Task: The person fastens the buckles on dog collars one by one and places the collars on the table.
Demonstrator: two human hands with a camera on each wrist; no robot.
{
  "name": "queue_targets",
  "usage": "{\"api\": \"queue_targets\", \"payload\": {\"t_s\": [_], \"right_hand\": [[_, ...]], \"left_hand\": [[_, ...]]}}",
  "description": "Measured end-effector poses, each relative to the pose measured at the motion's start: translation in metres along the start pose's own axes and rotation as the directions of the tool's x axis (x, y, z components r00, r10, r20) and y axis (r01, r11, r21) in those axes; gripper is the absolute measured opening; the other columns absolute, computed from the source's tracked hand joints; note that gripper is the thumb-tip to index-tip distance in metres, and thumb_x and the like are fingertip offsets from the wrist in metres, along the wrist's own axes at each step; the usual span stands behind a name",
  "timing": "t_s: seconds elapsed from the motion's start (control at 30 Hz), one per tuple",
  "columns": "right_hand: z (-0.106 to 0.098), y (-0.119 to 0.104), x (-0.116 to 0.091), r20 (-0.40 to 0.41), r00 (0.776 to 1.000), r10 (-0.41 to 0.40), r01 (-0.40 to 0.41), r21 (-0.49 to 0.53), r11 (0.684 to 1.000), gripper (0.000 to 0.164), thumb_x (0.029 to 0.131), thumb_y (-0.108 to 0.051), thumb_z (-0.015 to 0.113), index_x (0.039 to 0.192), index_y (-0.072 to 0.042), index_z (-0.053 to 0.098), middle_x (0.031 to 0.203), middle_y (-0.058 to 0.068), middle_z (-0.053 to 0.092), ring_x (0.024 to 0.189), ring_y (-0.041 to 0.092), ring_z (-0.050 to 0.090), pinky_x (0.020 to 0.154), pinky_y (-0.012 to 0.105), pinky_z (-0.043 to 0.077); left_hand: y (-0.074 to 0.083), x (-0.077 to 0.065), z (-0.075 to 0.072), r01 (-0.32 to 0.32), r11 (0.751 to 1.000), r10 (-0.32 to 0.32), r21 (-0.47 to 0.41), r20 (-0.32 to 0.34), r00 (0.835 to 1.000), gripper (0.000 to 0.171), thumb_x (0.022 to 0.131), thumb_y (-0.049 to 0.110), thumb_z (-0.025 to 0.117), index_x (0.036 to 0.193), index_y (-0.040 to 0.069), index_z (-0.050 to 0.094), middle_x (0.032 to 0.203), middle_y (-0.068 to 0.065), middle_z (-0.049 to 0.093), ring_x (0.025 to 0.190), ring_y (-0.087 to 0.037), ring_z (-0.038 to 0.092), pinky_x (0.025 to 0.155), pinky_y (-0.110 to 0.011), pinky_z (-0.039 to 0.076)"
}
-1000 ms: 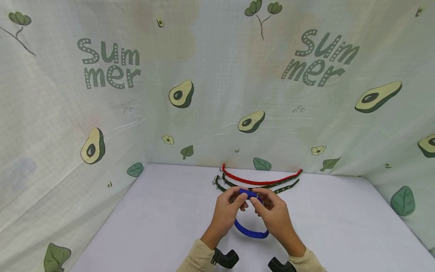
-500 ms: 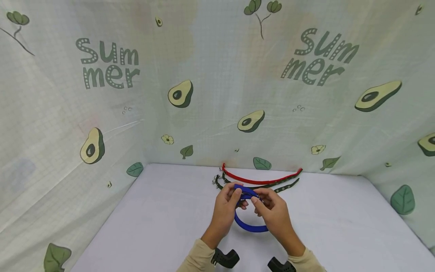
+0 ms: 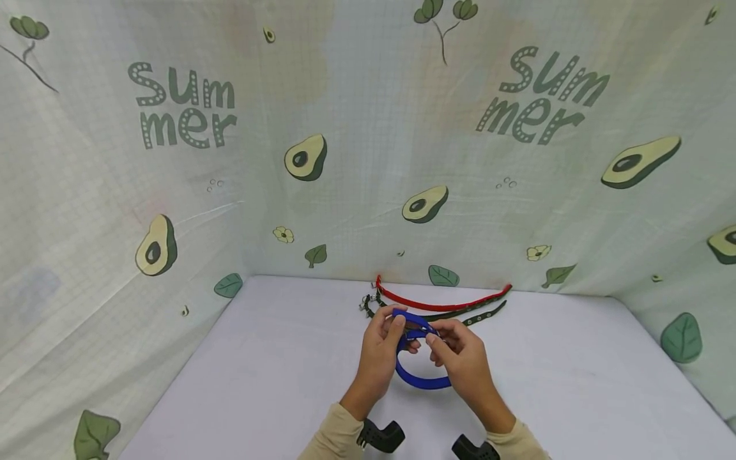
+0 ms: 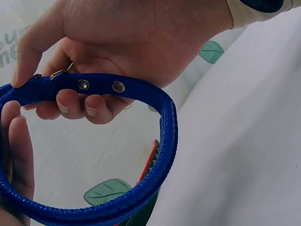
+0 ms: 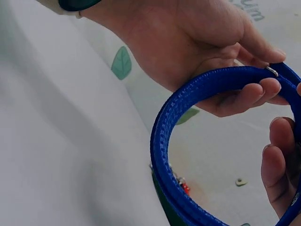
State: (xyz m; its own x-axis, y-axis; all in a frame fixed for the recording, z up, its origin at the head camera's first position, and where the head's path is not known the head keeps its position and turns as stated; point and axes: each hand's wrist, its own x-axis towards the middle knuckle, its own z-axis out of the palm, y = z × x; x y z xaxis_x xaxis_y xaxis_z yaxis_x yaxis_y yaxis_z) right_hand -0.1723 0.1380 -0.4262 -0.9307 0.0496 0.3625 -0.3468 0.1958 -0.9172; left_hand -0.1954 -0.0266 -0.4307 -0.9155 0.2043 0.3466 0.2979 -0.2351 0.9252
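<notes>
A blue pet collar [image 3: 422, 383] is bent into a loop between the two hands, raised in front of the body. In the left wrist view the collar [image 4: 164, 150] shows metal eyelets and a small metal loop near the overlapping part. My left hand [image 3: 377, 351] pinches the strap end at the upper left, with thumb on top. The right hand [image 3: 462, 354] pinches the collar at the right, where the strap passes through the metal fitting [image 5: 272, 71]. Part of the fitting is hidden by fingers.
Beyond the hands, a red collar [image 3: 443, 307] and dark green collars [image 3: 485, 315] with metal eyelets lie on the white table [image 3: 276, 377]. Behind rises a hanging cloth [image 3: 356, 128] with avocado prints. A black wrist device [image 3: 384, 437] sits on each wrist.
My left hand has drawn the strap end up and left, so a small gap now shows in the strap near the right hand. The lower loop has risen slightly.
</notes>
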Motion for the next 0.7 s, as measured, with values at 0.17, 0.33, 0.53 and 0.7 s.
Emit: {"api": "queue_targets", "payload": {"t_s": [0.17,0.33,0.53,0.7], "right_hand": [[-0.0004,0.0017,0.0014,-0.007,1.000,-0.002,0.003,0.038,0.999,0.012,0.096,-0.008,0.068,0.106,-0.003,0.064,0.075,0.013,0.062,0.061,0.023,0.060,0.058,0.031,0.056],[-0.0003,0.0035,0.0015,-0.001,1.000,0.007,-0.007,0.068,0.998,0.013,0.097,-0.009,0.067,0.107,-0.002,0.064,0.077,0.018,0.061,0.061,0.025,0.060,0.057,0.031,0.056],[-0.0004,0.0054,0.0015,-0.001,1.000,0.019,-0.019,0.083,0.996,0.013,0.097,-0.009,0.066,0.107,-0.001,0.063,0.077,0.014,0.061,0.060,0.023,0.060,0.057,0.034,0.057],[-0.0008,0.0053,0.0015,0.006,1.000,0.026,-0.026,0.092,0.995,0.014,0.098,-0.009,0.065,0.108,0.000,0.062,0.078,0.015,0.062,0.062,0.024,0.061,0.060,0.035,0.057]], "left_hand": [[0.0001,0.0006,0.0000,0.003,1.000,-0.003,-0.008,0.014,1.000,0.037,0.107,0.032,0.048,0.133,0.006,0.051,0.108,-0.015,0.070,0.081,-0.020,0.069,0.077,-0.034,0.059],[-0.0002,0.0012,0.0010,0.036,0.999,-0.036,-0.035,0.009,0.999,0.035,0.104,0.028,0.057,0.129,0.003,0.054,0.107,-0.015,0.068,0.081,-0.020,0.068,0.075,-0.032,0.059],[-0.0016,0.0017,0.0014,0.052,0.999,-0.052,0.005,0.022,0.998,0.028,0.100,0.016,0.064,0.124,0.004,0.057,0.109,-0.016,0.066,0.087,-0.021,0.067,0.075,-0.031,0.058],[-0.0024,0.0011,0.0003,0.047,0.997,-0.049,0.054,0.033,0.998,0.026,0.100,0.017,0.064,0.121,0.002,0.061,0.109,-0.015,0.066,0.089,-0.021,0.067,0.076,-0.030,0.058]]}}
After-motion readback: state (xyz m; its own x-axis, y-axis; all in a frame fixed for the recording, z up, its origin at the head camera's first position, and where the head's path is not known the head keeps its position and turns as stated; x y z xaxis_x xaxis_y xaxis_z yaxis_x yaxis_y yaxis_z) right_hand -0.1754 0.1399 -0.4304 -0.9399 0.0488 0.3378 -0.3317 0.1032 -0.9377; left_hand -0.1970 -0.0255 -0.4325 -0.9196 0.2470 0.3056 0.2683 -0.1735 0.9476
